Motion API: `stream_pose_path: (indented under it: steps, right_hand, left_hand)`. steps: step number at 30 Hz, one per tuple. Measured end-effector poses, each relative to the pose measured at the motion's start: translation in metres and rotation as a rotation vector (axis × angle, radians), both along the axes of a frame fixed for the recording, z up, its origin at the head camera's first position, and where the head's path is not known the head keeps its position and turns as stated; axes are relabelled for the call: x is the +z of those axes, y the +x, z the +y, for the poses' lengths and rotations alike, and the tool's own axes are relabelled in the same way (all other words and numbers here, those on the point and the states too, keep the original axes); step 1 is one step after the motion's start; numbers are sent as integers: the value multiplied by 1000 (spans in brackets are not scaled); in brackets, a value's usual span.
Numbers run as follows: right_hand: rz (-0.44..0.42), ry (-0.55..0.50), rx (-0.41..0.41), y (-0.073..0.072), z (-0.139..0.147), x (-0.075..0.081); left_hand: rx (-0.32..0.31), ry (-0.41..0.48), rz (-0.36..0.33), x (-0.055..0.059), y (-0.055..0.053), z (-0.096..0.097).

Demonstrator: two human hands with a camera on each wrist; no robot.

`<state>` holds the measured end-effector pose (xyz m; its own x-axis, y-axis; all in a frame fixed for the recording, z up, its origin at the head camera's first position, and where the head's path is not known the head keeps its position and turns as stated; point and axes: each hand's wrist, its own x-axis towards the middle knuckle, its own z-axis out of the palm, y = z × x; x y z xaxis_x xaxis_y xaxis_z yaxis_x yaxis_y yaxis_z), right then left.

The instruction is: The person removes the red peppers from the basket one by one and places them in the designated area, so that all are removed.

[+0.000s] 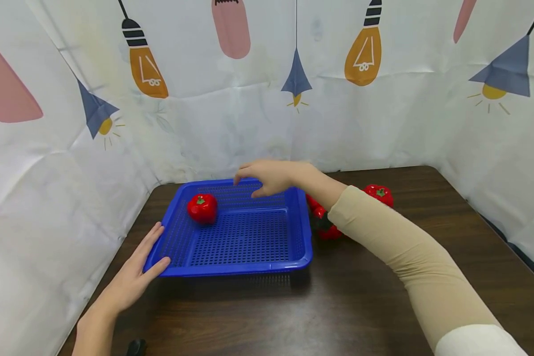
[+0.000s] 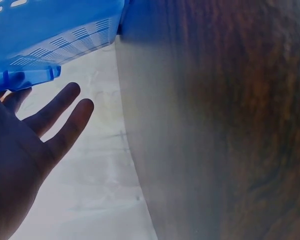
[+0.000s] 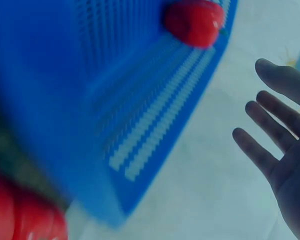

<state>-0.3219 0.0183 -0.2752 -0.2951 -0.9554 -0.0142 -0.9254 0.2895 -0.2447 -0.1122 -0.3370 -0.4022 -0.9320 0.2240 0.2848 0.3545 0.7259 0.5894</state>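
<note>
A blue plastic basket with mesh walls sits on the dark wooden table, and one red bell pepper lies in its left part. My left hand rests at the basket's left rim, fingers straight and spread, the thumb over the front left corner. In the left wrist view the fingers reach out beside the basket's underside. Over the back of the basket hovers my right hand, holding nothing, its fingers loosely bent. The right wrist view shows that hand with fingers apart, beyond the basket rim.
Several red peppers lie just right of the basket, partly hidden behind the right forearm. Another red pepper shows beyond that sleeve. A white patterned curtain hangs along the table's back and sides. A small black object lies at the front left.
</note>
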Motion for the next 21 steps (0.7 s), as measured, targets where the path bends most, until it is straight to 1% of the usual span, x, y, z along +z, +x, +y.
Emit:
stream_pose_path:
  steps: [4,8,15,21]
  right_hand:
    - [-8,40,8,3,-33,-7]
    - [-5,75,-3,5,-58,-18]
    - [-42,133,-2,10,-89,-40]
    - [5,162,-44,14,-109,-54]
  left_hand:
    - [-1,5,5,1,-2,-1]
    - [-6,9,6,1,-2,-1]
    - [-11,27,4,-3,1,-1]
    - [-10,25,3,-4,0,-1]
